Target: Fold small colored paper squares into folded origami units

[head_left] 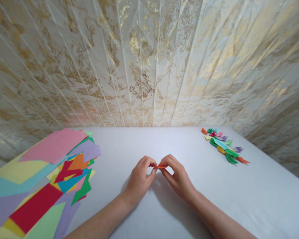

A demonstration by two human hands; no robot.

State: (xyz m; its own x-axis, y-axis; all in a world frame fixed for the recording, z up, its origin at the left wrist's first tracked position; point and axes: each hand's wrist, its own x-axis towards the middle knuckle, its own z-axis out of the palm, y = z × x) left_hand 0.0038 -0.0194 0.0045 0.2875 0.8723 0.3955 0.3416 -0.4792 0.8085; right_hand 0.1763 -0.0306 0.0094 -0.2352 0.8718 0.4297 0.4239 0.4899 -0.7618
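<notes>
Both hands in lower middle of frame, over the white bench (149,142). Left hand (139,174) pinched, thumb and index finger closed on the left end of a small orange paper (160,167); right hand (178,174) pinched the same way on its right end. Paper sits just below frame center, seen nearly edge-on, partly hidden by fingertips, so can't tell its shape. Fingertips of the two hands are near each other.

Left side of frame: overlapping heap of colored paper. Pink sheet (54,144) on top at the far end, pale yellow sheet (21,169) just beside it, dark red sheet (36,207) at lower left, smaller cut pieces along the heap's right edge, incl. a green scrap (82,190).

Right side of frame, around mid-height: cluster of small folded papers (231,153), mixed colors, running diagonally. Upper half of frame: white curtain (144,76) with gold pattern, behind the bench
</notes>
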